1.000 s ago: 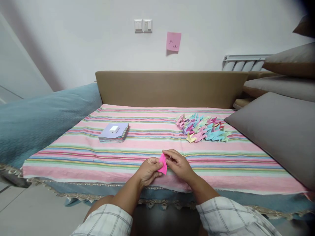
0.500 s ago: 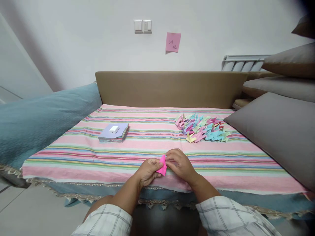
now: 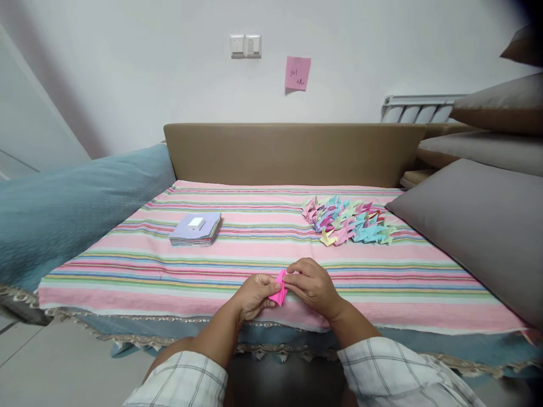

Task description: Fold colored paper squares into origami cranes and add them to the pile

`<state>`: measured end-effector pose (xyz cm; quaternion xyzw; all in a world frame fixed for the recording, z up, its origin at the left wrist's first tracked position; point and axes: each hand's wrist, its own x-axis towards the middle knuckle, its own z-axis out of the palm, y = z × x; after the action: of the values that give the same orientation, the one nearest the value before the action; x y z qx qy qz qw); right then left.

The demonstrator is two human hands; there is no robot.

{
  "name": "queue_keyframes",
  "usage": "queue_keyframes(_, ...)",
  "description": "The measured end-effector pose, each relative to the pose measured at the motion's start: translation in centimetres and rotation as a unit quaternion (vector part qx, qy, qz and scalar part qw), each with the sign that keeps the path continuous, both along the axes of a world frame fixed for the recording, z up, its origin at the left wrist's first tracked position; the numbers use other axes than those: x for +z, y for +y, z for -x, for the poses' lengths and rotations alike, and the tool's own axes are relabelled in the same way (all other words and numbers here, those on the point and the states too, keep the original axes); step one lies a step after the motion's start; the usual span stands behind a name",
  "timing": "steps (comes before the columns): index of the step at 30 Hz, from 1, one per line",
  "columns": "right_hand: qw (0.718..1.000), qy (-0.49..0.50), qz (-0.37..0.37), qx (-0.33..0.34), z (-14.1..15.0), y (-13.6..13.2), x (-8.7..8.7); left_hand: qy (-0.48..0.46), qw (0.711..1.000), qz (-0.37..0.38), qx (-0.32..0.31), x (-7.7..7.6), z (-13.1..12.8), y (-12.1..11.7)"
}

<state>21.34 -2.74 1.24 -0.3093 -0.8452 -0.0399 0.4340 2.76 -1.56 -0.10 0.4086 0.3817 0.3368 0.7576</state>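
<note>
A small bright pink piece of folded paper [image 3: 279, 294] is held above the front part of the striped cloth. My left hand [image 3: 257, 295] is closed on its left side, the thumb lying across the paper. From the right, my right hand [image 3: 313, 285] pinches the paper's upper right edge between thumb and fingers. Beyond my right hand lies a cluster of folded paper cranes [image 3: 350, 220] in pink, blue, green, purple and yellow. To the far left sits a stack of square paper sheets [image 3: 186, 233], lilac on top, with a small white block [image 3: 196, 224] resting on it.
The striped cloth [image 3: 254, 249] covers a sofa seat with a brown backrest [image 3: 292, 152]. A blue-covered armrest [image 3: 85, 198] bounds the left. Grey cushions [image 3: 479, 226] are piled on the right. A pink note [image 3: 297, 73] and light switches [image 3: 245, 46] are on the wall.
My right fingers have closed in on the upper edge of the pink paper, which now looks tilted and slightly more opened in its folds. My left hand has barely moved.
</note>
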Motion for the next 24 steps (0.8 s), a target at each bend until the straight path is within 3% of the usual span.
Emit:
queue_keyframes(7, 0.998, -0.065, -0.018, 0.001, 0.3, 0.1, -0.1, 0.022, 1.0, -0.008, 0.003, -0.2, 0.4, 0.2)
queue_keyframes(14, 0.997, -0.067, -0.036, -0.01, 0.8, 0.2, -0.5, 0.028, 0.999, -0.004, 0.02, -0.1, 0.1, 0.3)
queue_keyframes(19, 0.999, -0.035, -0.027, -0.008, 1.0, 0.3, -1.1, 0.021, 0.999, -0.022, 0.033, -0.1, 0.0, 0.2)
queue_keyframes(24, 0.998, 0.044, 0.048, 0.016, 1.1, 0.3, -1.7, 0.038, 0.998, -0.042, 0.031, -0.3, 0.1, 0.3)
